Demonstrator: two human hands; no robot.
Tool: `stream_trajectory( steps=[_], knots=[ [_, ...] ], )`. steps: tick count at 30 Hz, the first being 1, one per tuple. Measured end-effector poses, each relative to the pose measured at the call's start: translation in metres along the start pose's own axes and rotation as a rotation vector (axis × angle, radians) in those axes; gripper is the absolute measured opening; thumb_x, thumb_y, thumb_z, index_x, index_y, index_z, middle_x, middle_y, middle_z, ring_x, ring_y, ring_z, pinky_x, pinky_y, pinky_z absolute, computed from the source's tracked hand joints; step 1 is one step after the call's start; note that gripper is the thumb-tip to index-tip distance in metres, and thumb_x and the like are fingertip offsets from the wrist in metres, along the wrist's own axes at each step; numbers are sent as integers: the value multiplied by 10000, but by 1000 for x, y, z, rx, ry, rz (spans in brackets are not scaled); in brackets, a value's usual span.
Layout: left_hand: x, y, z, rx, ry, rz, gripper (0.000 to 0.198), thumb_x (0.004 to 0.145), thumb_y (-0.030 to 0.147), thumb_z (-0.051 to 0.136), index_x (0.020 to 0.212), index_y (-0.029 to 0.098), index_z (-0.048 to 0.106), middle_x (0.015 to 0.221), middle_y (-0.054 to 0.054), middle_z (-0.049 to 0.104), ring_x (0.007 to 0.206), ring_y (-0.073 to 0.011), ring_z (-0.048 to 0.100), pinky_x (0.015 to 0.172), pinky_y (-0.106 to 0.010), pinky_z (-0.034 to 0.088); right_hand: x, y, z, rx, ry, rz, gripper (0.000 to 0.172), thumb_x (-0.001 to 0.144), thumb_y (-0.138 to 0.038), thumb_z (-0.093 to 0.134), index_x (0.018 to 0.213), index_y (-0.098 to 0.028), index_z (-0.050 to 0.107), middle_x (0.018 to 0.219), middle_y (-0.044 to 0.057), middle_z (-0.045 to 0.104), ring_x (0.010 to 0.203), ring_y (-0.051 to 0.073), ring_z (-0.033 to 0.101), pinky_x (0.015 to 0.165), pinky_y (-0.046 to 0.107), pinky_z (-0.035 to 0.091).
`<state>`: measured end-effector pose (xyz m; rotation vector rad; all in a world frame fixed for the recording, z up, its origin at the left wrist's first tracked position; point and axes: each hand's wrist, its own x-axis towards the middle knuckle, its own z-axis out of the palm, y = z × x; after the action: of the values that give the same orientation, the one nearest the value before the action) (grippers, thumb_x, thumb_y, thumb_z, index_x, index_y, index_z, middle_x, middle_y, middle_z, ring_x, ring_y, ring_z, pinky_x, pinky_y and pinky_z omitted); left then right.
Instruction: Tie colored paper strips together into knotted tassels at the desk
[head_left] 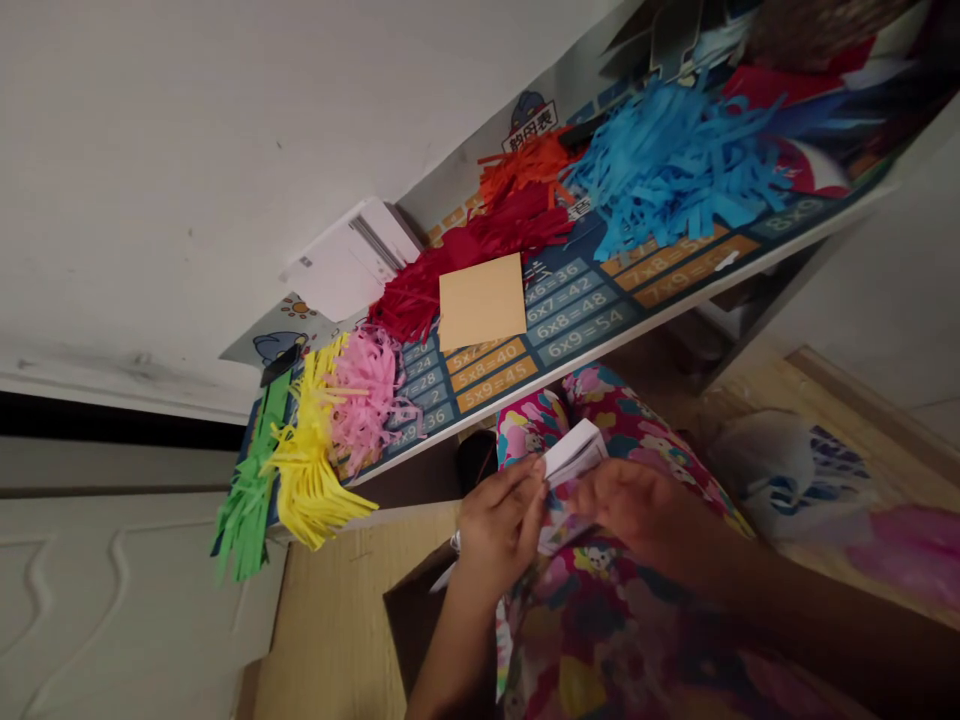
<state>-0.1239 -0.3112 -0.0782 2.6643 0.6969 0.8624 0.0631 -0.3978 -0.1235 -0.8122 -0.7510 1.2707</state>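
Above my lap is a small white box or folded card packet (574, 452), tilted, with its upper end towards the table. My left hand (499, 520) grips its left side between thumb and fingers. Curled fingers of my right hand (626, 505) are at its lower right side, slightly blurred; what they pinch is hidden. Between the hands, below the packet, shows something pale and partly see-through (556, 530), too unclear to name.
On the table (577, 345) lie a tan square card (482, 302), fringed paper bunches in green (259, 490), yellow (319, 460), pink (367, 390), red (465, 255), orange (525, 170) and blue (675, 165), and a white box (352, 260). A plastic bag (787, 470) sits on the floor at right.
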Motion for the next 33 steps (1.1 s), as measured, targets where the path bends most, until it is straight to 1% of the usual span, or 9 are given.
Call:
stream_trajectory(
  steps=[2, 4, 6, 11, 16, 20, 26, 30, 33],
  knots=[
    [0, 3, 0, 22, 5, 3, 351, 916, 104, 612, 1254, 178, 673, 1132, -120, 752, 1025, -195, 738, 882, -297, 634, 3, 15, 10, 101, 30, 134, 287, 752, -475, 793, 746, -221, 661, 738, 35, 688, 676, 174, 625, 638, 313, 517],
    [1, 6, 2, 49, 15, 16, 345, 913, 106, 615, 1247, 168, 673, 1129, -127, 752, 1011, -199, 742, 861, -293, 638, 10, 22, 16, 197, 83, 260, 274, 691, -415, 829, 709, -208, 650, 707, 16, 680, 641, 145, 593, 624, 278, 484],
    [1, 10, 3, 78, 13, 31, 335, 913, 109, 616, 1241, 149, 670, 1127, -141, 749, 1004, -205, 743, 844, -293, 640, 14, 23, 18, 214, 145, 313, 269, 652, -391, 845, 706, -202, 662, 694, 6, 675, 639, 141, 592, 619, 269, 474],
    [1, 15, 6, 118, -25, 15, 311, 915, 105, 614, 1220, 124, 669, 1110, -154, 747, 1007, -212, 740, 855, -298, 635, 11, 25, 23, 246, 277, 288, 271, 650, -404, 857, 703, -206, 679, 660, -8, 662, 609, 136, 592, 621, 276, 486],
    [2, 18, 5, 137, -72, 9, 329, 913, 92, 602, 1238, 96, 651, 1117, -170, 735, 1016, -226, 732, 852, -313, 633, 9, 31, 24, 295, 377, 299, 291, 619, -402, 885, 704, -208, 684, 681, 1, 682, 621, 135, 598, 626, 271, 492],
    [3, 19, 4, 182, -95, 37, 361, 916, 89, 582, 1275, 98, 626, 1118, -172, 733, 1025, -234, 728, 856, -315, 628, 11, 29, 23, 311, 369, 309, 296, 611, -402, 887, 698, -206, 684, 662, -11, 663, 595, 125, 584, 623, 269, 496],
    [4, 22, 4, 226, -121, 38, 408, 929, 112, 565, 1336, 136, 584, 1142, -157, 732, 1008, -222, 731, 845, -302, 626, 13, 27, 24, 244, 390, 323, 333, 616, -456, 879, 705, -203, 682, 657, -5, 662, 593, 133, 589, 606, 268, 490],
    [6, 23, 3, 228, -120, 34, 428, 930, 94, 549, 1355, 137, 563, 1143, -155, 732, 1049, -216, 720, 895, -296, 610, 14, 25, 28, 208, 420, 310, 341, 631, -482, 861, 714, -209, 674, 662, 6, 670, 626, 156, 613, 642, 289, 508],
    [5, 22, 4, 239, -104, 31, 443, 931, 108, 544, 1374, 136, 537, 1131, -149, 737, 1032, -222, 721, 886, -311, 611, 16, 22, 30, 199, 432, 324, 340, 627, -474, 858, 709, -204, 669, 657, 14, 673, 638, 164, 619, 657, 293, 506]
  ],
)
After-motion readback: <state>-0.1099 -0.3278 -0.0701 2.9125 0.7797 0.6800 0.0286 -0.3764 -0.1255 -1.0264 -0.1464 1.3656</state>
